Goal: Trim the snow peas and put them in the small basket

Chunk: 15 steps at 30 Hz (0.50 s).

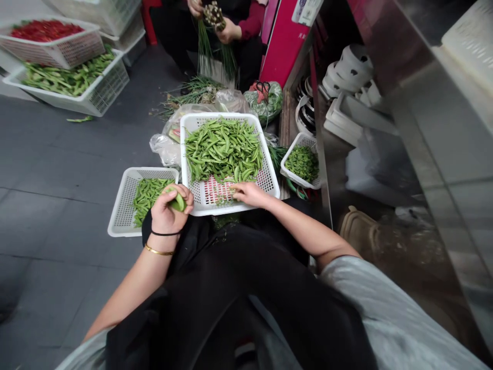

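My left hand (171, 209) is closed around a few green pea pods (177, 202), above the near right corner of a smaller white basket (121, 205). That basket holds more pea pods (148, 198). In front of me is a larger white perforated basket (271, 177) with a heap of pea pods (223, 146) toward its far side. My right hand (249, 195) is over its near side, with thumb and fingers pinched together. What lies between those fingertips is too small to make out. Small green scraps (222, 199) lie on the basket floor between my hands.
Across from me a person's hands (228, 31) hold a bunch of long green stalks (206, 43). Plastic bags (167, 149) lie behind the large basket. A basket of chopped greens (302, 163) stands at right, beside metal shelving. Stacked baskets of red peppers (48, 31) and green pods (73, 74) stand far left.
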Motion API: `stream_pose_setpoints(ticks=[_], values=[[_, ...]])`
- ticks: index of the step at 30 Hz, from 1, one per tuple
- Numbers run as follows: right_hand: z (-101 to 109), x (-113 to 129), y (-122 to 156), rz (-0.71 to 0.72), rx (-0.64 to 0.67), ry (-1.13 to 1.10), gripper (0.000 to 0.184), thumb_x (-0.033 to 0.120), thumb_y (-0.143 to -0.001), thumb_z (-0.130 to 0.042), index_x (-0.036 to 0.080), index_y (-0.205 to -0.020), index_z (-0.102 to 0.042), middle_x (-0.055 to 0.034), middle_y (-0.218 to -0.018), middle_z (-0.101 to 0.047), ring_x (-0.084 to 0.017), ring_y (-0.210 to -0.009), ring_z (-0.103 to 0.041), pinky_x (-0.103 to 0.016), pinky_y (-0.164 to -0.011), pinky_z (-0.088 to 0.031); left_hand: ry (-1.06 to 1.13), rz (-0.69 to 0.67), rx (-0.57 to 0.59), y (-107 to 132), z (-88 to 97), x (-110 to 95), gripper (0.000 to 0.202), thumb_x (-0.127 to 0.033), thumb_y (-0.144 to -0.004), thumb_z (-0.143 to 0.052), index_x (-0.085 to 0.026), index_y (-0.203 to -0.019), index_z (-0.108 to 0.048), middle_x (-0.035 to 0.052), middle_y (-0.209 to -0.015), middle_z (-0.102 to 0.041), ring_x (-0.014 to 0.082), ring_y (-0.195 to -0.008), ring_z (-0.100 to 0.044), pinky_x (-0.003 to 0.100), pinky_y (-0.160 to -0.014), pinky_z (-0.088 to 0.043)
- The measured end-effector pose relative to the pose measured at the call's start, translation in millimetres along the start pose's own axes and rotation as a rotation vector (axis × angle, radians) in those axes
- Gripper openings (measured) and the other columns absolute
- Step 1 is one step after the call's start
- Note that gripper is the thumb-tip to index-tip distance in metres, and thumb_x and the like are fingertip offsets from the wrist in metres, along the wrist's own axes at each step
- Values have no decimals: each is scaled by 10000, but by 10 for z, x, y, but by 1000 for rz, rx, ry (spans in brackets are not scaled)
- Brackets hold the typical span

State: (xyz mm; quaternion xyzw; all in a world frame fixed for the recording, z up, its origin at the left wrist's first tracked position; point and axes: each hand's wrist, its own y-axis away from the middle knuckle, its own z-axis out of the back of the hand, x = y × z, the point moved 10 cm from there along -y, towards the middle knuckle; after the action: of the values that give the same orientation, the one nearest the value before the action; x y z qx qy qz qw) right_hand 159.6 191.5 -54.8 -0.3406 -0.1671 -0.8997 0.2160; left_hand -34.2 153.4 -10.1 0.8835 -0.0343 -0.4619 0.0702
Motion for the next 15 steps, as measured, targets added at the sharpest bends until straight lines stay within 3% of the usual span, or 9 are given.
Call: stream_pose_setpoints(ticks=[2,4,8,12,15], values=[[9,-206,-145,-95,90,335,300,308,-801,-646,136,-1046,-635,-105,-974,-690,-200,-907,-645,-288,-803,-471,77,109,70,14,-59,95,160,-328,-603,-651,-183,-630,-590,11,-554,-467,120,-474,-461,206,-344,-267],[121,-446,-253,-236,77,526,385,370,-819,-622,105,-1098,-609,-175,-1058,-668,-257,-989,-632,-326,-819,-472,108,187,115,62,-109,184,201,-338,-588,-673,-199,-722,-618,-2,-535,-454,116,-451,-439,208,-341,-272],[240,-729,-365,-342,54,572,332,319,-849,-579,75,-1071,-621,-223,-1103,-648,-279,-1016,-630,-347,-838,-473,95,271,153,138,-156,352,269,-340,-586,-754,-185,-611,-535,-69,-435,-284,49,-350,-276,175,-325,-204],[436,-685,-293,-331,-30,547,243,222,-882,-493,97,-1009,-658,-172,-1057,-678,-244,-1009,-633,-324,-863,-466,15,432,194,229,-223,631,279,-292,-641,-774,-158,-607,-532,-90,-412,-268,36,-329,-272,159,-330,-183],[560,-390,-68,-251,-201,261,251,267,-892,-481,132,-990,-669,-90,-881,-710,-188,-859,-667,-295,-808,-496,-103,517,166,282,-265,840,250,-299,-645,-782,-121,-700,-615,-61,-424,-399,46,-338,-333,171,-328,-215]])
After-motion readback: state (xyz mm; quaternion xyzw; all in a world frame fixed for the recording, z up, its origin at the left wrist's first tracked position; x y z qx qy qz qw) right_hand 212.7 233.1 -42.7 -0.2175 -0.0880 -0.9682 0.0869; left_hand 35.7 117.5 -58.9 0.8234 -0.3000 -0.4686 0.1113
